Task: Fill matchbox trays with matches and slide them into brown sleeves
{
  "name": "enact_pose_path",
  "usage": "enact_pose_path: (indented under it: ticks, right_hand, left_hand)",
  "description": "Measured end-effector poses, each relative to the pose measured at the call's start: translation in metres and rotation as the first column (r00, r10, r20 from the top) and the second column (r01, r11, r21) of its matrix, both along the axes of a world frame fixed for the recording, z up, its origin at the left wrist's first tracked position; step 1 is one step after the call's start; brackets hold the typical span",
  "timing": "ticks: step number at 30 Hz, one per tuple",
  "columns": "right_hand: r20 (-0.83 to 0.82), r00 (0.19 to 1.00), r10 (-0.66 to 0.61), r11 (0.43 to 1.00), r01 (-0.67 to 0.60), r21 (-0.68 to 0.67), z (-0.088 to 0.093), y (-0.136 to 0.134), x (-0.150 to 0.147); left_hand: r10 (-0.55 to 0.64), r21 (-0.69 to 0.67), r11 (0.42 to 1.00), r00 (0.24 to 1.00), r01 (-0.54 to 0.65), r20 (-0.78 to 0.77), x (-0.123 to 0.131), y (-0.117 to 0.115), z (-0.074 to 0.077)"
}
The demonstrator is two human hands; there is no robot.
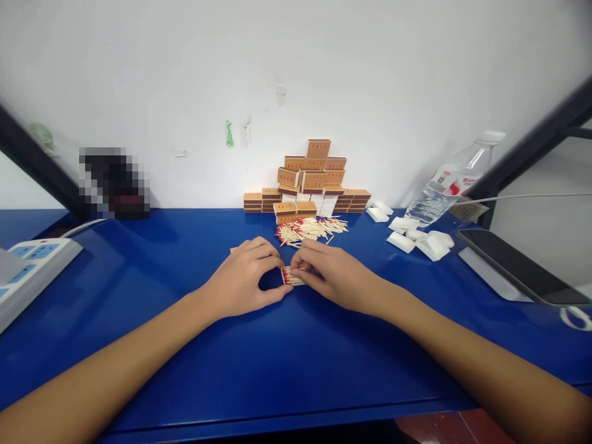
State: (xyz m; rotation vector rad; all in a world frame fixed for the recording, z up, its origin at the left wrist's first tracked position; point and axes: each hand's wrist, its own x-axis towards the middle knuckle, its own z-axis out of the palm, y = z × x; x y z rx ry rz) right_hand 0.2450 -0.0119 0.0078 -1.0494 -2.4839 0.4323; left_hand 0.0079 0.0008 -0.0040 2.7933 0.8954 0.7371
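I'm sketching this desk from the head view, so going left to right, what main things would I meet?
Power strip → dark pixelated object → left hand → match-filled tray → right hand → white trays → phone.

Right: clear plastic bottle [451, 182], white-capped, near the pale wall [370, 74]; dark-screened phone [527, 265] nearby. Left: white-and-blue power strip [50, 265] on the blue table [277, 370], white cable [86, 227] behind it. Green scrap [229, 133] sticks to the wall.
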Motion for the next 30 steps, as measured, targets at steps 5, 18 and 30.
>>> enact_pose_path:
  ticks: [5, 18, 30]
  right_hand:
    - [0.041, 0.999, 0.019, 1.000, -0.018, -0.002, 0.000, 0.000, 0.003]
    - [0.140, 0.957, -0.253, 0.966, 0.242, 0.090, 0.016, 0.031, 0.040]
    - [0.159, 0.952, -0.261, 0.965, 0.256, 0.052, -0.011, 0.025, 0.026]
  left_hand:
    - [0.011, -0.001, 1.000, 1.000, -0.011, 0.005, 0.000, 0.000, 0.000]
    - [-0.013, -0.008, 1.000, 0.999, 0.013, 0.041, -0.001, -0.002, 0.003]
    - [0.012, -0.004, 1.000, 1.000, -0.012, 0.004, -0.001, 0.000, 0.002]
